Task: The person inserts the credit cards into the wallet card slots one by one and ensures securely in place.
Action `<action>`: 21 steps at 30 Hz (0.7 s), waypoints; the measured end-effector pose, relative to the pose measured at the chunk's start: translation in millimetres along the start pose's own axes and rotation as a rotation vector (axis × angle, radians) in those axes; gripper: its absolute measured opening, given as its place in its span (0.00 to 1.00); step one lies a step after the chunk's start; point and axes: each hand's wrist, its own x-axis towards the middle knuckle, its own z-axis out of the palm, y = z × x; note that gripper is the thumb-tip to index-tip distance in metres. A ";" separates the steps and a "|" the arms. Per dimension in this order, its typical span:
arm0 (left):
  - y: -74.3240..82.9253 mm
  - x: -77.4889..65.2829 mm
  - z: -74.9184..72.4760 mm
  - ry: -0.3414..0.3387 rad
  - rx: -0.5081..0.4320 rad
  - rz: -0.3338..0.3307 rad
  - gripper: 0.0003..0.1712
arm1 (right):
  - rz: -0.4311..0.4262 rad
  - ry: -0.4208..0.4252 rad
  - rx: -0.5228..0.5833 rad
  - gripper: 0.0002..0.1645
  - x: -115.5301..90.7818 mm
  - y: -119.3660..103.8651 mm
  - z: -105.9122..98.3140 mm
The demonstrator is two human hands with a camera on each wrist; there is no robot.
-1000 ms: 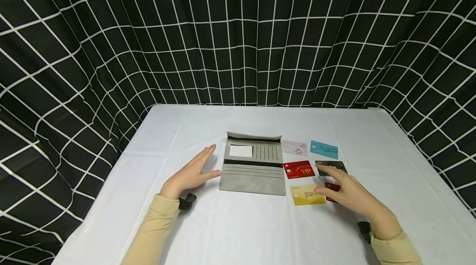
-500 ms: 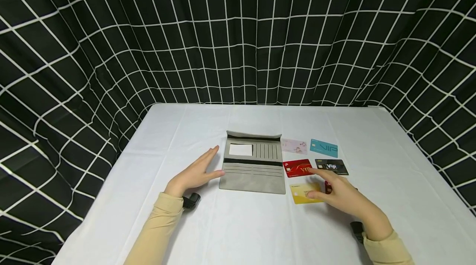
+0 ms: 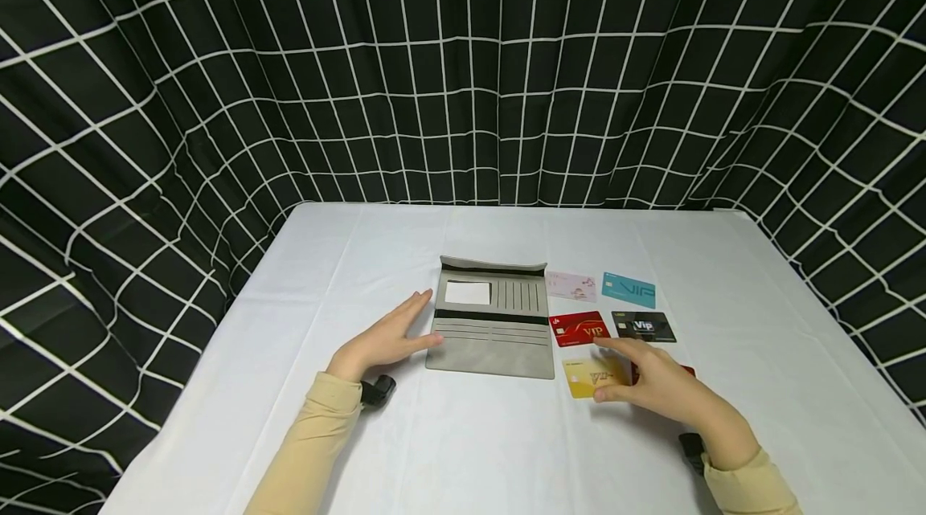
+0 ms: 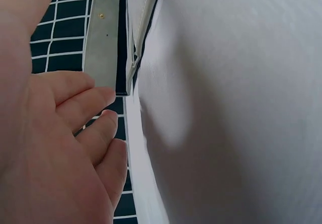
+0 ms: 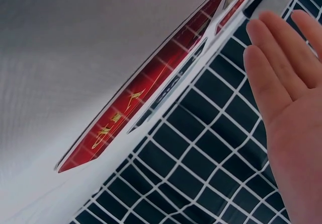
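Observation:
A grey wallet (image 3: 492, 356) lies unfolded on the white table, with a white panel and card slots showing. My left hand (image 3: 385, 345) is at its left edge, fingers extended, the thumb tip overlapping the wallet in the head view. My right hand (image 3: 661, 382) hovers over the cards, holding nothing. Its thumb overlaps a yellow card (image 3: 582, 378), and its index finger reaches the lower edge of a red VIP card (image 3: 575, 328). Beneath that hand a second red card (image 5: 136, 100) is mostly hidden in the head view. A black Vip card (image 3: 651, 326) lies just beyond.
Farther back lie a pale pink card (image 3: 571, 286) and a blue VIP card (image 3: 629, 290). The white-covered table (image 3: 362, 250) ends at a black curtain (image 3: 463, 81) with a white grid, which surrounds its back and sides.
My right hand has moved left from the black card toward the yellow and red cards. My left hand has shifted slightly right, its thumb now over the wallet's edge. The cards stay put.

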 end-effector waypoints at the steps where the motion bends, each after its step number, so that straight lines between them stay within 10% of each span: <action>1: 0.8 -0.2 0.0 -0.004 0.002 0.003 0.52 | -0.002 -0.004 -0.002 0.49 -0.1 -0.1 0.3; 21: 0.6 3.2 7.8 -0.043 0.061 0.038 0.53 | -0.033 -0.049 -0.032 0.39 0.1 0.5 -1.0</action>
